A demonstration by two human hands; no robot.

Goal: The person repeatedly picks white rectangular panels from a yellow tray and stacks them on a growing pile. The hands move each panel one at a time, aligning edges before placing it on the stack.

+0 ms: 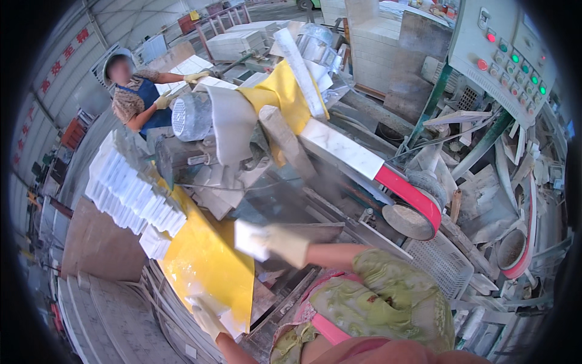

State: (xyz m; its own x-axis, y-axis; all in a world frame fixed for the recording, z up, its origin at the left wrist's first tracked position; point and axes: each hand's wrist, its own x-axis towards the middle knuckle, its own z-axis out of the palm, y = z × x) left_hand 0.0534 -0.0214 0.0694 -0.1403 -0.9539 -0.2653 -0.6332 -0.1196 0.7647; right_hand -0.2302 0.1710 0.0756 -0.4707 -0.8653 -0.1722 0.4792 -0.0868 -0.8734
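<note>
Workshop interior: gloved right hand (288, 244) grasps a white stone tile (247, 238) beside the right edge of a yellow sheet (209, 252); gloved left hand (208, 320), near end, grip indeterminable. Right: perforated plastic basket (441, 264), contents indistinct.

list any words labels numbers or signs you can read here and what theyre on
Red characters on the pale wall: large lettering, not transcribed.
Control panel: any button labels are too small to read.
White tile in the right hand: no lettering visible.
Yellow surface: none visible.
</note>
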